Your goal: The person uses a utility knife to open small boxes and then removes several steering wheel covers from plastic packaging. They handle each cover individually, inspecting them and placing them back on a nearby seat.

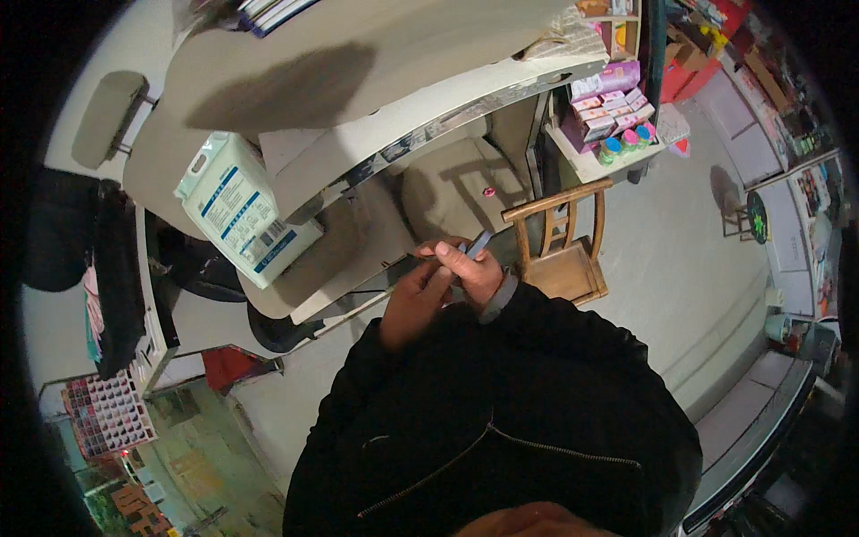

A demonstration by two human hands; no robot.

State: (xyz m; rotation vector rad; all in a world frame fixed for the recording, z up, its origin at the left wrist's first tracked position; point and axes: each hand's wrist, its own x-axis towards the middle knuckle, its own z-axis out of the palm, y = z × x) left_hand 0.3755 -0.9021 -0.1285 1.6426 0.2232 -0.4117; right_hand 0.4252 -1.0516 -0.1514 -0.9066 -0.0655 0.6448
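Note:
Close in front of my black jacket (501, 403), both hands are held together. My right hand (480, 274) is closed around a slim, flat grey-blue stick (480, 242) that sticks out past the thumb; its exact kind does not show. Against it, my left hand (416, 300) has its fingers bent in toward the right fingertips. Motion smears part of the left hand, and whatever lies between its fingers is hidden.
A curved pale desk (376, 179) spans ahead, bearing a white package (242, 215) with blue stripes. At right stand a wooden chair (564, 255), a shelf with small boxes (613, 112) and bright-lidded bottles (629, 139), and a stool (756, 219). A dark chair (72, 233) is at left.

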